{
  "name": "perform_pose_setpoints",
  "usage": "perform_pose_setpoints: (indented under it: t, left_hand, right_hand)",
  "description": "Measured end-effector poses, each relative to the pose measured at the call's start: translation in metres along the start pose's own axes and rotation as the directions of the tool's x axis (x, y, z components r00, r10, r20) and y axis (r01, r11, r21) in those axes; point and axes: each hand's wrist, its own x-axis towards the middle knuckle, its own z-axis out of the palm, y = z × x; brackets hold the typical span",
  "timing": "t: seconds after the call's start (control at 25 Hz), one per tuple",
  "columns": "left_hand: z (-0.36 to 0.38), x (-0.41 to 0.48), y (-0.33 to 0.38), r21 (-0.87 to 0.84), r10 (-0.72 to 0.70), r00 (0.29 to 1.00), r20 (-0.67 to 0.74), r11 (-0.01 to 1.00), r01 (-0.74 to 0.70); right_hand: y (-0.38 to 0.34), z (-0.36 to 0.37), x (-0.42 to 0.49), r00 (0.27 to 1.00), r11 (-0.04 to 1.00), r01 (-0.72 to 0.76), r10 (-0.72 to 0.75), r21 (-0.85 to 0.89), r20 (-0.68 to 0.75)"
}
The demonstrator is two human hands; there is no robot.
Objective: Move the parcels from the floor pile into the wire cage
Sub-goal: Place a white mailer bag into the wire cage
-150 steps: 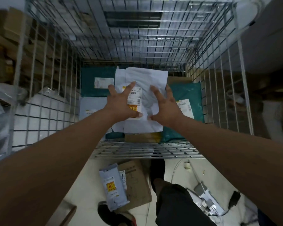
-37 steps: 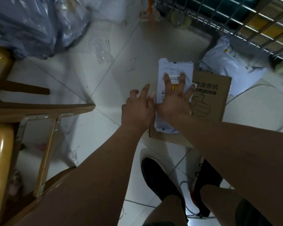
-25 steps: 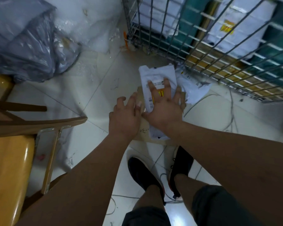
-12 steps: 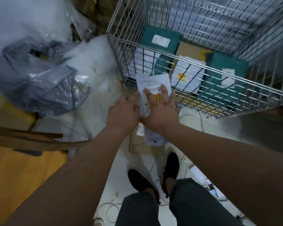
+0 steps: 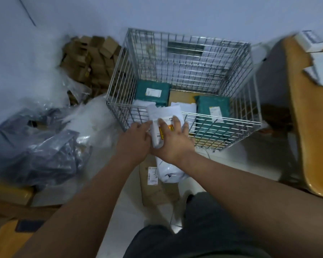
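I hold a white plastic parcel (image 5: pixel 165 113) with an orange-marked label just at the near rim of the wire cage (image 5: pixel 222 119). My right hand (image 5: pixel 172 140) lies over the parcel with its fingers spread across the label. At the parcel's left edge, my left hand (image 5: pixel 134 139) has its fingertips tucked against it. The parcel's lower end hangs below my right wrist. Inside the cage lie two teal parcels (image 5: pixel 152 92) (image 5: pixel 213 107), a white parcel (image 5: pixel 187 108) and some brown cardboard (image 5: pixel 181 96).
A flat cardboard box (image 5: pixel 157 192) lies on the floor tiles by my feet. Grey and clear plastic bags (image 5: pixel 35 146) are heaped at the left, with a pile of small cardboard boxes (image 5: pixel 90 58) behind. A wooden chair (image 5: pixel 309 127) stands to the cage's right.
I have stood up from the floor with the white parcel in both hands. It has risen from the cardboard box to the cage's near rim.
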Motion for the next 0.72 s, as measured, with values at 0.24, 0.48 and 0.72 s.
perform_pose_setpoints:
  t: [0.24, 0.48, 0.72]
  left_hand:
    - [-0.037, 0.053, 0.024, 0.091, 0.115, 0.993, -0.004, 0.989, -0.114]
    - [-0.043, 0.147, 0.046, 0.092, 0.141, 0.990, -0.031, 0.986, -0.137]
    - [-0.033, 0.229, 0.065, 0.095, 0.119, 0.992, -0.034, 0.989, -0.115]
  right_hand:
    - [0.009, -0.054, 0.012, 1.000, 0.999, -0.006, 0.007, 0.042, -0.026]
    - [0.039, -0.115, 0.097, 0.998, 0.998, 0.065, -0.065, 0.005, -0.020]
    - [0.077, -0.143, 0.194, 0.992, 0.997, 0.076, -0.077, -0.013, -0.101]
